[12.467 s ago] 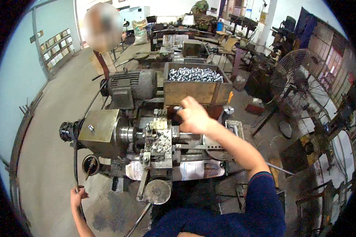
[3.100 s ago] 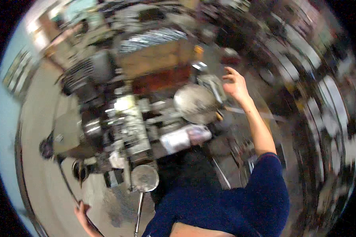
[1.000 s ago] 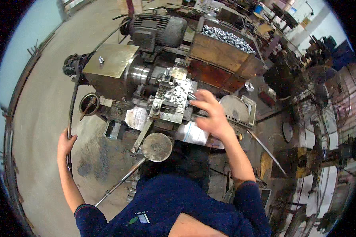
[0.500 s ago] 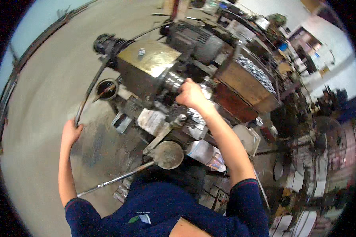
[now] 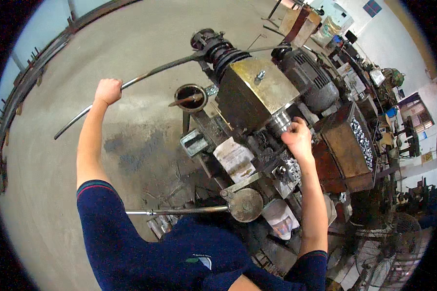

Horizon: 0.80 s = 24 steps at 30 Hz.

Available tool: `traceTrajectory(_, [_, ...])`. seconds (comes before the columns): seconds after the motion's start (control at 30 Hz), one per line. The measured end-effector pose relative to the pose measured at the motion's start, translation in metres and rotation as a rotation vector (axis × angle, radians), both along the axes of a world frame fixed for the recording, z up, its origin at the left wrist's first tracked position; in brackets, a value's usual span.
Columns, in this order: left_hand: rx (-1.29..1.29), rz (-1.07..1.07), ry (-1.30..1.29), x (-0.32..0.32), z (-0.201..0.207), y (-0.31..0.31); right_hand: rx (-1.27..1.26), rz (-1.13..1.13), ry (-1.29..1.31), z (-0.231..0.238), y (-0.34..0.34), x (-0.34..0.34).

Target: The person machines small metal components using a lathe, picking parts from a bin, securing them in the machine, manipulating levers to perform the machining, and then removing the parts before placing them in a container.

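Note:
My left hand point(image 5: 109, 91) is closed around a long, slightly bent metal lever point(image 5: 165, 64), whose free end sticks out beyond the fist. The lever runs to the black ribbed end of a small lathe-like machine point(image 5: 245, 99) with a brassy, oily lid. At the machine's near right side is a shiny round metal chuck point(image 5: 279, 122). My right hand point(image 5: 298, 139) is at its face, thumb and fingers curled together. Whatever those fingertips hold, if anything, is too small or hidden to make out. A small metal piece point(image 5: 260, 75) lies on the lid.
An electric motor point(image 5: 308, 80) sits behind the machine. To its right stands a rusty bin point(image 5: 347, 148) with small shiny metal parts. A round pot point(image 5: 191, 98) holds dark liquid and a brush-like stick. Nearer me are a round metal disc point(image 5: 245, 204), a horizontal bar point(image 5: 184, 210) and a fan point(image 5: 388, 247).
The view has turned, shifting the machine rightward. My left hand has swung the lever forward, away from me, keeping its grip. My right hand is still at the chuck.

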State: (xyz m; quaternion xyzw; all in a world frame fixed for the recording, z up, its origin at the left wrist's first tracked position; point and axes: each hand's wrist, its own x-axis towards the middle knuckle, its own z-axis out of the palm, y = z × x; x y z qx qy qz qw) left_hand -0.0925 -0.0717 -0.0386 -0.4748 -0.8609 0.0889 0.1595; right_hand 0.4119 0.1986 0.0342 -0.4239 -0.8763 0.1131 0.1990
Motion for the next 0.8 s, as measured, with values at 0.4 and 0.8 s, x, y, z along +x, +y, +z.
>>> traceTrajectory(0.4, [0.900,-0.288,-0.605,0.135,-0.044,0.053,0.140,0.051,0.312,0.029,-0.057,0.106])
traceTrajectory(0.8, [-0.314,-0.342,-0.427,0.193,-0.200,0.106,-0.110,-0.659,0.201,-0.034,-0.164,0.362])
